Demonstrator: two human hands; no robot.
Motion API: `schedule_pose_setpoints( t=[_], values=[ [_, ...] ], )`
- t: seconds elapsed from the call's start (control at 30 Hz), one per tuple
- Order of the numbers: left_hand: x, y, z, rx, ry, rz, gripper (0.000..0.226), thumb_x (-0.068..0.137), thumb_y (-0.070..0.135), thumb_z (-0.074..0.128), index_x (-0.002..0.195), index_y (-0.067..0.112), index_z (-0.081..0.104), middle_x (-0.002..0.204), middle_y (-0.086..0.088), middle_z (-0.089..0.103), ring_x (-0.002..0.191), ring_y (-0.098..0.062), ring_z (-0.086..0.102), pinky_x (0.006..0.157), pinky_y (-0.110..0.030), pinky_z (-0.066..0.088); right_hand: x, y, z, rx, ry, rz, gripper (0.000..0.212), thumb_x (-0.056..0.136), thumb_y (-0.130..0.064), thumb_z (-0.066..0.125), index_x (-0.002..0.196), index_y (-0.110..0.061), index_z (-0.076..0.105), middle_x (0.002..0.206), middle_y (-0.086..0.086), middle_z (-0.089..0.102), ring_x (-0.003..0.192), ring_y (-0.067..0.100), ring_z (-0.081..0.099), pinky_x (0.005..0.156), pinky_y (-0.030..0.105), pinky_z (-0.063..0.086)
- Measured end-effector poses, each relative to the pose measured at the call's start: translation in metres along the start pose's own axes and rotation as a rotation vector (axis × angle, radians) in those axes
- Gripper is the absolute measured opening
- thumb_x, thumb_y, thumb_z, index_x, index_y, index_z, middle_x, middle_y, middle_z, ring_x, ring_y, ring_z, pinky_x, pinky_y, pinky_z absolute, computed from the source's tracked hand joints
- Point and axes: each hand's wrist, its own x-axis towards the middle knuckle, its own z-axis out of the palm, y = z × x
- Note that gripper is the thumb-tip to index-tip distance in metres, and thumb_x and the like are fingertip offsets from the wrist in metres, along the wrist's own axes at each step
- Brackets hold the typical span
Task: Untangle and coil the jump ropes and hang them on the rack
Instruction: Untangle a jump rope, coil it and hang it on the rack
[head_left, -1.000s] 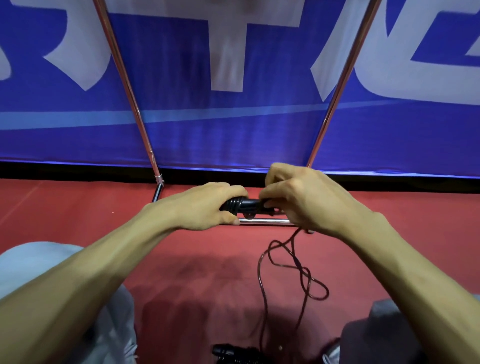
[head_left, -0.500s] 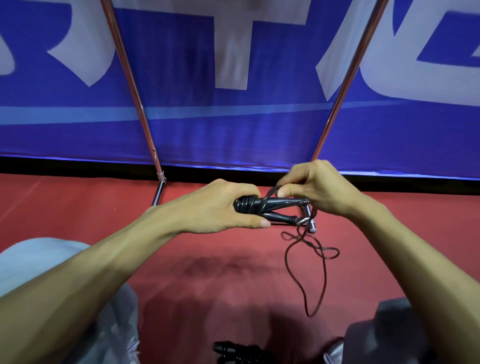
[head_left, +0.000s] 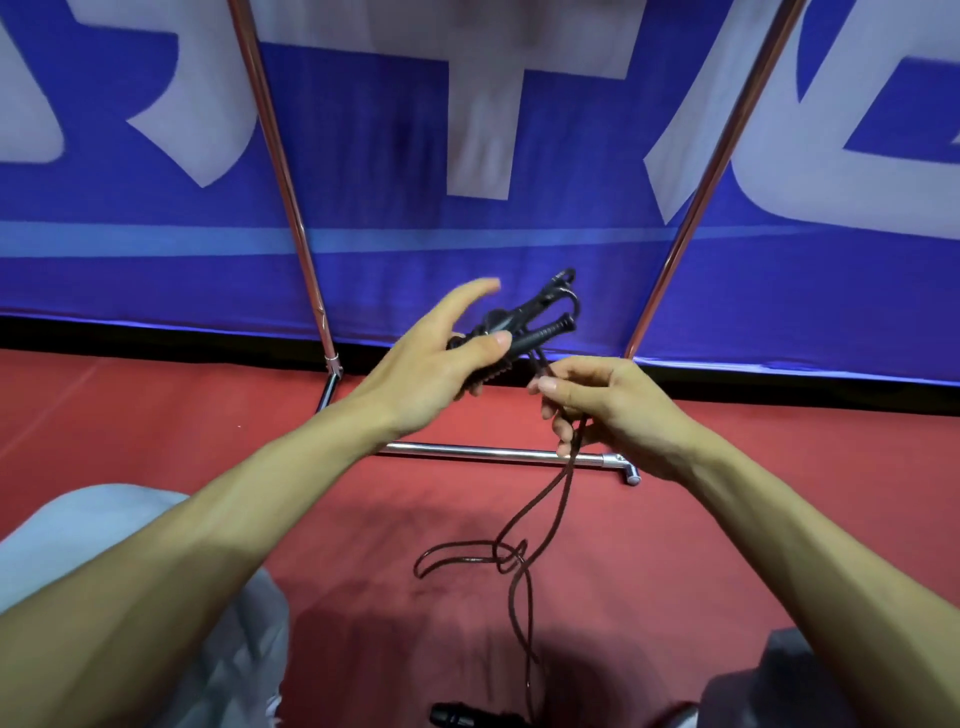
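Note:
My left hand (head_left: 441, 358) grips two black jump rope handles (head_left: 535, 325) held side by side, thumb pressed over them and forefinger stretched out. The handle tips point up and to the right. My right hand (head_left: 608, 405) sits just below and to the right, pinching the dark brown cord (head_left: 540, 519) where it leaves the handles. The cord hangs down in two strands to a loose tangle (head_left: 498, 558) above the red floor, then runs on toward me. The chrome rack (head_left: 498, 453) stands behind my hands, its base bar on the floor.
Two slanted chrome poles (head_left: 280, 171) of the rack rise in front of a blue banner (head_left: 395, 218) with white lettering. Another black handle (head_left: 462, 716) lies on the floor at the bottom edge. My knees (head_left: 104, 545) are at the lower left and right.
My left hand has raised and tilted the handles upward and straightened its forefinger. My right hand has dropped from the handle ends to the cord, which now hangs lower with its tangle further down.

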Motion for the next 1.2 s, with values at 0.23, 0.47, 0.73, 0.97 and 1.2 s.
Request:
schedule_pose_setpoints(
  t=[0.23, 0.47, 0.73, 0.97, 1.2],
  values=[
    [0.008, -0.014, -0.001, 0.364, 0.181, -0.036, 0.024, 0.095, 0.039, 0.055, 0.119, 0.040, 0.056, 0.073, 0.010, 0.061, 0.071, -0.019, 0.057, 0.070, -0.033, 0.043, 0.006, 0.010, 0.012, -0.100, 0.056, 0.097, 0.014, 0.094, -0.012, 0.058, 0.107, -0.009, 0.056, 0.067, 0.007, 0.058, 0.040, 0.011, 0.038, 0.037, 0.020, 0.033],
    [0.013, -0.025, -0.008, 0.785, 0.136, -0.162, 0.036, 0.095, 0.044, 0.055, 0.123, 0.024, 0.044, 0.104, -0.001, 0.057, 0.102, -0.031, 0.057, 0.079, -0.039, 0.040, -0.009, 0.014, 0.021, -1.181, -0.116, -0.238, 0.018, 0.098, -0.036, 0.046, 0.090, -0.021, 0.051, 0.080, -0.001, 0.061, 0.080, 0.028, 0.056, 0.066, 0.036, 0.043],
    [0.006, -0.021, -0.005, 0.896, -0.126, -0.025, 0.034, 0.095, 0.034, 0.058, 0.122, 0.028, 0.036, 0.104, -0.002, 0.048, 0.090, -0.029, 0.057, 0.074, -0.038, 0.039, -0.011, -0.008, 0.003, -1.323, 0.246, -0.760, 0.031, 0.095, -0.041, 0.039, 0.100, -0.023, 0.064, 0.085, -0.007, 0.063, 0.066, 0.021, 0.062, 0.043, 0.025, 0.033],
    [-0.003, -0.022, 0.010, 1.041, -0.328, 0.085, 0.064, 0.070, 0.068, 0.069, 0.115, 0.034, 0.039, 0.096, 0.005, 0.049, 0.089, -0.021, 0.054, 0.070, -0.035, 0.041, -0.008, -0.013, -0.003, -1.279, 0.332, -0.775, 0.032, 0.091, -0.046, 0.044, 0.092, -0.024, 0.068, 0.076, -0.005, 0.052, 0.051, 0.023, 0.050, 0.038, 0.021, 0.024],
    [-0.011, -0.017, 0.020, 0.859, -0.237, 0.316, 0.045, 0.076, 0.070, 0.059, 0.097, 0.035, 0.040, 0.087, 0.011, 0.054, 0.077, -0.014, 0.053, 0.068, -0.031, 0.043, -0.001, -0.017, -0.029, -1.107, 0.258, -0.507, 0.034, 0.087, -0.059, 0.048, 0.100, -0.035, 0.068, 0.081, -0.006, 0.062, 0.076, 0.020, 0.059, 0.063, 0.041, 0.051]
  ],
)
